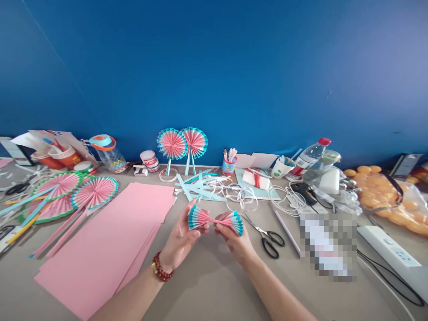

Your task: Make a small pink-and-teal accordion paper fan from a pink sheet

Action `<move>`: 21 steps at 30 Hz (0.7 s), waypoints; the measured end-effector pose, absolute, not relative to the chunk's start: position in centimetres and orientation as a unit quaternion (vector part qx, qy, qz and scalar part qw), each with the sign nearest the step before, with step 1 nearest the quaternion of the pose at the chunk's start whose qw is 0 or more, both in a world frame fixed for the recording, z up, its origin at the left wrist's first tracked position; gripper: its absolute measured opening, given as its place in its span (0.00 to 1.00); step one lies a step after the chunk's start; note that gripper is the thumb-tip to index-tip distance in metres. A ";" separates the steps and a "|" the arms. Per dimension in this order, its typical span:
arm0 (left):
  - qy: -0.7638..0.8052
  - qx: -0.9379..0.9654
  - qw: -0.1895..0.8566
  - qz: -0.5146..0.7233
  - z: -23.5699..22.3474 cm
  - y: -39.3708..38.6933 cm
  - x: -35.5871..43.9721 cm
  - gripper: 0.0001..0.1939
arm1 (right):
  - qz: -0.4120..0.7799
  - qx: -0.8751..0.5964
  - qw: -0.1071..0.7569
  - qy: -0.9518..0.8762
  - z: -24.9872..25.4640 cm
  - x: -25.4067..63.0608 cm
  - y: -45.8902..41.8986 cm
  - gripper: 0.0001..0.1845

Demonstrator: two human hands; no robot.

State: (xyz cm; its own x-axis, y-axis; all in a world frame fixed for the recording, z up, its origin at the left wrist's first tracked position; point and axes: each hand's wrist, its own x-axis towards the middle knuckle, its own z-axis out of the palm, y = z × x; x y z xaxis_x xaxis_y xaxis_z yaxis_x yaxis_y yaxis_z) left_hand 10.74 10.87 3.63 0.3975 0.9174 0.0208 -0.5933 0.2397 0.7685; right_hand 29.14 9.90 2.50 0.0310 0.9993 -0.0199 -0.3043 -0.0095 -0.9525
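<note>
A pleated paper fan (pixel 200 216), pink with pale and deeper blue edges, is pinched narrow at its middle like a bow and held above the table. My left hand (pixel 182 234) grips its left half, the thumb near the middle and the fingers behind the folds. My right hand (pixel 236 238) is closed on the right half close to the narrow centre. Black-handled scissors (pixel 267 236) lie just right of my right hand, partly opened. Pink paper sheets (pixel 110 240) lie to the left of my left hand. Pale blue paper strips (pixel 200 187) are strewn behind the fan.
Two finished round fans (pixel 172 145) lean on the blue wall. More fans (pixel 95 192) lie at left beside a clear jug (pixel 112 156). At right are a tilted bottle (pixel 309 156), coiled white cable (pixel 289 200), a bag of orange balls (pixel 384 191) and a power strip (pixel 394 249).
</note>
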 end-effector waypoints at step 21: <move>0.295 0.358 0.675 0.574 3.4 12.1 10.1 0.09 | 0.472 -0.384 0.555 -0.567 3.1 30.7 9.8 0.54</move>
State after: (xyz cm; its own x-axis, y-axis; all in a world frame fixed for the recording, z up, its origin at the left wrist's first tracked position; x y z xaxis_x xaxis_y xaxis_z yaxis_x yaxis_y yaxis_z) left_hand 10.08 12.11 3.40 0.1671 0.9859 0.0118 -0.5630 0.0856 0.8220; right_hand 30.68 9.78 3.09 -0.0883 0.9597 0.2667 -0.0893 0.2590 -0.9617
